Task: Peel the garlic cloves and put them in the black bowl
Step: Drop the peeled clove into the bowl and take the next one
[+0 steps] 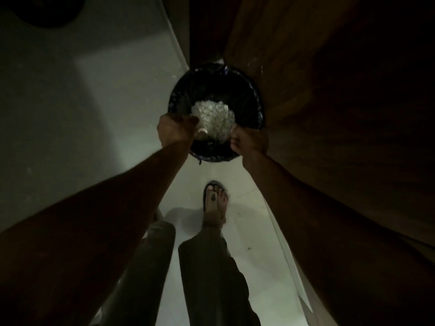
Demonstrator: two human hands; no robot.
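Note:
It is dim here. A heap of white garlic peels [213, 118] hangs over a round bin lined with a black bag [255, 95] on the floor. The heap lies on a carrier too dark to identify. My left hand [175, 131] grips its left edge with curled fingers, and my right hand [249, 141] grips its right edge the same way. A small pale bit [202, 131] shows by my left thumb; I cannot tell what it is. No black bowl or peeled cloves are in view.
Dark wooden panels [329, 90] rise to the right of the bin. Pale floor [70, 102] spreads to the left. My sandalled foot [215, 201] and trouser legs [207, 278] stand just short of the bin. A dark round shape [47, 10] sits at the top left.

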